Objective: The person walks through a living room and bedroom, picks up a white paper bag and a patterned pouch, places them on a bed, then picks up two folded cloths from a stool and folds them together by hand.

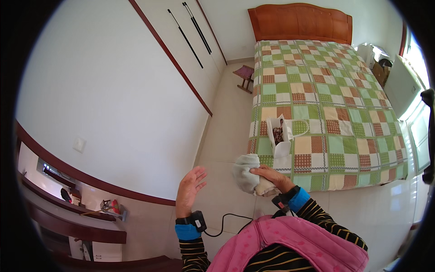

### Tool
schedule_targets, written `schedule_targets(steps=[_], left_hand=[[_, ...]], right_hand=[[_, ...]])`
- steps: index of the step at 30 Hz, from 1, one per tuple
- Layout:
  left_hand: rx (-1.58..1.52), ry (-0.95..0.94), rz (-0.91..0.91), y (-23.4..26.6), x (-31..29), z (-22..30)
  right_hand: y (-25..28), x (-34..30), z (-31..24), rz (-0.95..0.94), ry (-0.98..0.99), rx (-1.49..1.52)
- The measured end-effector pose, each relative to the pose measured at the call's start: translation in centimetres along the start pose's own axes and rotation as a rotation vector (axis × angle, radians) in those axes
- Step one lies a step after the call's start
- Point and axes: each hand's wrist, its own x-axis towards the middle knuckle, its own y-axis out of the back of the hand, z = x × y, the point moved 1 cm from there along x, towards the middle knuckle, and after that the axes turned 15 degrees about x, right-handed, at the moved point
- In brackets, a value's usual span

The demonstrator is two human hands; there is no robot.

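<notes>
My right hand (274,177) is closed around a bunched soft cloth (246,173), pale grey-blue on one side with a cream part underneath. Its exact kind does not show. The bundle is held near the foot corner of the bed, above the floor. To the left, my left hand (190,187) is raised with nothing in it, its fingers apart. On the bed, just beyond the cloth, lies a white handled bag (282,148) with something dark and patterned showing in its opening.
A patchwork bedspread (351,131) covers the bed, which has a wooden headboard (301,22). A small folding stool (244,75) stands beside it. White wardrobe doors (183,27) and a white wall (113,95) run along the left. A dark cable (223,220) hangs from my left wrist.
</notes>
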Motion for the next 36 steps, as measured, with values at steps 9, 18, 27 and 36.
schedule_targets(steps=[9,18,27,36], left_hand=[[0.215,-0.063,0.198,6.6,-4.5,5.9],[0.136,-0.224,0.438,8.6,-5.8,6.4],[-0.038,0.132,-0.130,-2.1,0.8,-4.9],[-0.373,0.093,-0.326,-3.4,1.4,-9.5]], right_hand=[[4.9,-3.1,-1.2,0.085,0.121,-0.084],[3.9,-3.2,-2.9,0.153,0.187,0.347],[-4.2,-0.9,-1.6,-0.115,0.216,-0.444],[-6.4,3.2,1.9,-0.120,-0.274,-0.419]])
